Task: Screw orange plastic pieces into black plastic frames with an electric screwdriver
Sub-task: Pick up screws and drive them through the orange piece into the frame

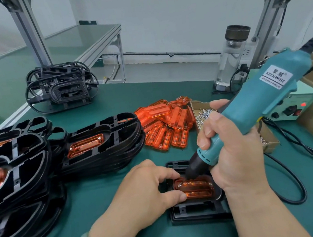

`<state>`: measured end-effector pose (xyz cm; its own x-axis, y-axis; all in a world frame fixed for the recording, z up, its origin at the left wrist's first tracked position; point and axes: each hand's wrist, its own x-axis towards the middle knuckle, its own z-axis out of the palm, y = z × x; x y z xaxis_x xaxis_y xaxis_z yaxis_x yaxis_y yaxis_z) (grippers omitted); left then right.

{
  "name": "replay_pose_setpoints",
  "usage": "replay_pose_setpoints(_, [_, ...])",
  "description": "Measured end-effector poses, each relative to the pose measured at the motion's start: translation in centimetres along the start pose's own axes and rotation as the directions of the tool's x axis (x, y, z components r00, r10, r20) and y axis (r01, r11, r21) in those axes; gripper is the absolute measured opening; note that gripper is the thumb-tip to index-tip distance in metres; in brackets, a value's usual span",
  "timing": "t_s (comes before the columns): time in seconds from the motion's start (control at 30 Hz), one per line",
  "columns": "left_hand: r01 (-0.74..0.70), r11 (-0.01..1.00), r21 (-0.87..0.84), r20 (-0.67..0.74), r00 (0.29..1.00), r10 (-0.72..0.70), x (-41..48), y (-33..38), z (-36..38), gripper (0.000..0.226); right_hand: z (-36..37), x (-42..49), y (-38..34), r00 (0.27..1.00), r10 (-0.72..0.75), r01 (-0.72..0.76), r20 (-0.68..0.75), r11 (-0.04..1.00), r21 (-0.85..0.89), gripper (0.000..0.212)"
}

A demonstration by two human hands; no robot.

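A black plastic frame (195,211) lies on the green mat near the front, with an orange plastic piece (196,188) seated in it. My left hand (142,192) holds the left end of that orange piece between thumb and fingers. My right hand (230,148) grips the teal electric screwdriver (259,99), tilted, with its dark tip down at the upper left of the orange piece. A screw shows at the piece's left end.
Stacks of black frames with orange pieces fitted (95,147) fill the left. Bare black frames (61,89) are piled at the back left. Loose orange pieces (164,123) and a cardboard tray of screws (203,113) lie in the middle. A glass bottle (229,56), power box (294,105) and cables (293,183) stand at the right.
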<state>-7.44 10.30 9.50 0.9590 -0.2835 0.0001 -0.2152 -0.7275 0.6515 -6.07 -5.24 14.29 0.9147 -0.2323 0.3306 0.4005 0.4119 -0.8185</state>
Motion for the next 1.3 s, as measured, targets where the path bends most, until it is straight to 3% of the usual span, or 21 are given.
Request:
replay_pose_setpoints(0.23, [-0.003,1.000,0.011,-0.005,1.000,0.003,-0.1,0.0,0.0,0.045,0.3,-0.3,0.1,0.998,-0.031,0.033,0.062,0.999,-0.035,0.016])
replay_pose_setpoints(0.4, [-0.014,1.000,0.024,0.009,1.000,0.014,-0.1,0.2,-0.1,0.045,0.6,-0.4,0.1,0.973,-0.057,0.065,0.224,0.997,-0.028,0.016])
replay_pose_setpoints(0.63, [-0.049,0.997,0.057,0.060,0.997,0.046,-0.1,0.4,-0.3,0.036,1.0,0.2,0.2,0.900,0.010,-0.001,0.435,1.000,-0.020,0.019])
replay_pose_setpoints(0.77, [-0.053,0.998,0.039,0.065,0.997,0.051,0.0,0.6,-0.4,0.023,1.9,0.8,0.6,0.885,0.089,-0.079,0.456,0.996,-0.041,0.022])
replay_pose_setpoints(0.93, [-0.062,0.997,0.052,0.070,0.996,0.058,0.1,0.5,-0.5,0.035,2.2,1.1,0.6,0.843,0.122,-0.101,0.525,0.993,-0.068,0.018])
replay_pose_setpoints(1.17, [-0.053,0.997,0.058,0.048,0.998,0.050,0.3,0.4,-0.3,0.038,1.8,1.1,0.6,0.906,0.101,-0.090,0.411,0.995,-0.047,0.011])
replay_pose_setpoints(1.3, [-0.050,0.997,0.054,0.050,0.998,0.047,0.3,0.4,-0.3,0.034,1.5,1.0,0.6,0.900,0.088,-0.067,0.428,0.996,-0.064,0.012])
